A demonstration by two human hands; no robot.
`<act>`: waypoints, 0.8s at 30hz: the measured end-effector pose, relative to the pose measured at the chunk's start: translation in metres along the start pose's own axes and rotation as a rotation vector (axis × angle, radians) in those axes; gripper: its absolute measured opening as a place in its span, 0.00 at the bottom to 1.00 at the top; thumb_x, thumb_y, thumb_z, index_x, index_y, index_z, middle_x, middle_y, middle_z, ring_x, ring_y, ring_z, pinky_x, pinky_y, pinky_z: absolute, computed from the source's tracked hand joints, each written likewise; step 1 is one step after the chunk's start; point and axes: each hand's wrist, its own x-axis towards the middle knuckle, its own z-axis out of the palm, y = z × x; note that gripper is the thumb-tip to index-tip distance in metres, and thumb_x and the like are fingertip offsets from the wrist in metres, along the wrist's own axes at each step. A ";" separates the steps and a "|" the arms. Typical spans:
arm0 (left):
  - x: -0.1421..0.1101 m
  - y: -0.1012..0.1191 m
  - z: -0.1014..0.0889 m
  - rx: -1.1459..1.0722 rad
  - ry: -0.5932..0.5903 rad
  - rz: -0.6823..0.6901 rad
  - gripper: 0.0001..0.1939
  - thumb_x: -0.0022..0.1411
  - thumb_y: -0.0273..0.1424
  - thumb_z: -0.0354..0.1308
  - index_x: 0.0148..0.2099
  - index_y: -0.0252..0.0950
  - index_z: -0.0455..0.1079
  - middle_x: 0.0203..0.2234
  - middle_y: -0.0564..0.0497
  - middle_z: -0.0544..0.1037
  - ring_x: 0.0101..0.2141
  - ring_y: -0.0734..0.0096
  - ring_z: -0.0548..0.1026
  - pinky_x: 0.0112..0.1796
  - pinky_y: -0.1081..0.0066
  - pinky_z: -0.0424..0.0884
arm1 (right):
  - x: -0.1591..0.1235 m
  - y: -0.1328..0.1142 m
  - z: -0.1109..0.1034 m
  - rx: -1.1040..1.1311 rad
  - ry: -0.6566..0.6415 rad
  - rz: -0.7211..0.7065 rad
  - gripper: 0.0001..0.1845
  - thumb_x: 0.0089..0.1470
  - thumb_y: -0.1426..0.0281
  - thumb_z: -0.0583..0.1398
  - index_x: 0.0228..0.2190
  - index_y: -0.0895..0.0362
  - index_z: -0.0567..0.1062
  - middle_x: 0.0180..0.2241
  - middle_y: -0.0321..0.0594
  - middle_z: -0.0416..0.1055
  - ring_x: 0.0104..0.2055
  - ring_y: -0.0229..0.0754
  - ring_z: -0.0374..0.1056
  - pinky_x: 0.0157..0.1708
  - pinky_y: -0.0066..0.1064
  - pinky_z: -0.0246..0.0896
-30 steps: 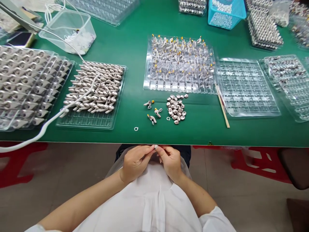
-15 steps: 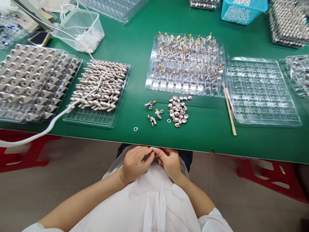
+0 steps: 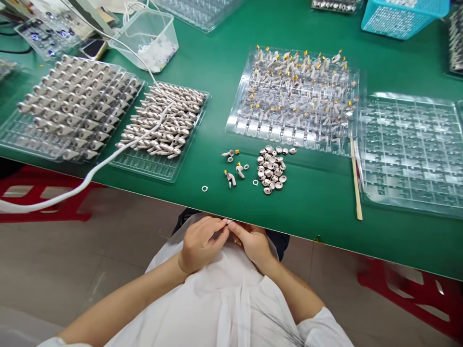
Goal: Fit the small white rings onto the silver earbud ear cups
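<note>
Pinching pale part in left hand and right hand by near edge of surface! Could drop if squeezed crookedly.

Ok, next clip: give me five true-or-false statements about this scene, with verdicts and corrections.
1. The left hand and right hand hold a small pale part between their fingertips. True.
2. The plastic basket at the far side is red. False: the basket is blue.
3. A white cable crosses a tray of metal parts. True.
4. The stick lies left of the pile of metal caps. False: the stick lies right of the pile.
5. The table top is green. True.
</note>
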 end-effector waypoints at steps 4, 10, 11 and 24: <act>0.004 0.005 -0.002 0.015 -0.013 0.018 0.06 0.60 0.21 0.60 0.39 0.35 0.71 0.27 0.50 0.81 0.26 0.69 0.79 0.29 0.72 0.76 | -0.002 0.002 0.000 0.028 -0.005 0.037 0.17 0.46 0.54 0.68 0.29 0.55 0.78 0.20 0.32 0.69 0.19 0.33 0.57 0.18 0.27 0.54; 0.009 0.010 -0.004 0.031 -0.047 0.050 0.08 0.61 0.19 0.57 0.40 0.35 0.69 0.27 0.48 0.81 0.26 0.68 0.78 0.28 0.71 0.75 | -0.005 -0.001 0.005 -0.030 0.049 0.054 0.21 0.46 0.50 0.66 0.25 0.56 0.79 0.18 0.35 0.70 0.17 0.34 0.56 0.18 0.29 0.55; 0.009 0.010 -0.004 0.035 -0.055 0.052 0.08 0.61 0.19 0.57 0.40 0.35 0.69 0.27 0.48 0.81 0.26 0.68 0.77 0.28 0.71 0.75 | -0.005 -0.001 0.005 -0.038 0.060 0.052 0.21 0.46 0.49 0.66 0.25 0.56 0.79 0.19 0.35 0.71 0.17 0.34 0.56 0.17 0.29 0.55; 0.014 0.016 -0.008 0.102 -0.217 0.012 0.08 0.63 0.19 0.53 0.34 0.35 0.67 0.24 0.48 0.79 0.24 0.69 0.74 0.26 0.70 0.74 | -0.007 0.003 0.005 -0.139 0.082 0.102 0.26 0.47 0.45 0.63 0.20 0.56 0.77 0.14 0.34 0.65 0.16 0.34 0.56 0.18 0.28 0.55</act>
